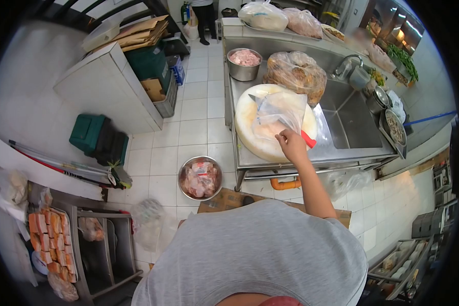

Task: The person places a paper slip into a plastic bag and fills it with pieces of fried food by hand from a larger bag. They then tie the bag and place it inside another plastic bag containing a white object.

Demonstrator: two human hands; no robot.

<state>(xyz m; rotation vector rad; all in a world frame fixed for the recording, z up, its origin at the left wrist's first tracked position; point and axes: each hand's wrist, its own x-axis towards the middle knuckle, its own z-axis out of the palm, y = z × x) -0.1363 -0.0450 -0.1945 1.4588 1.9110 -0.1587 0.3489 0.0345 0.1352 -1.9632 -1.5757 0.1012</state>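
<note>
My right hand reaches over a thick round white cutting board, its fingers pinched at the near edge of a clear plastic bag. The bag lies spread across the board. Beneath it is a knife, whose red handle sticks out just right of my fingers; most of its blade is covered, with the dark tip showing at the far left. My left hand is out of view, hidden below my body.
Behind the board sit a metal pot of pale meat and a large filled plastic bag. A steel sink lies to the right. On the floor, a metal bowl holds bagged meat, beside flattened cardboard. A person stands far back.
</note>
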